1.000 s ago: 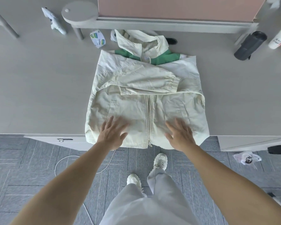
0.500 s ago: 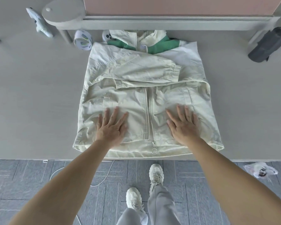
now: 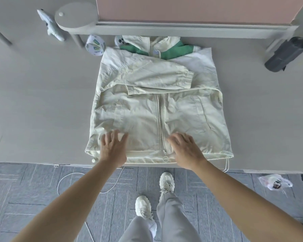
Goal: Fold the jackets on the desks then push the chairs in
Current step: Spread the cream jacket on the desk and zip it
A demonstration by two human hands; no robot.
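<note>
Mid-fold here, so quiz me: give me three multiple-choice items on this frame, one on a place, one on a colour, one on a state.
1. Where does the dark cylinder lie?
A. On the floor.
B. On the desk, to the right of the jacket.
C. On top of the jacket.

2. What colour is the panel by the jacket's collar?
A. Red.
B. Blue.
C. Green.

3. How do the sleeves lie?
A. Folded across the chest.
B. Hanging off the desk edge.
C. Spread out sideways.

Answers:
1. B, as the cylinder rests near the desk's far right corner, apart from the jacket.
2. C, as green shows on both sides of the collar.
3. A, as both sleeves lie over the jacket's front.
</note>
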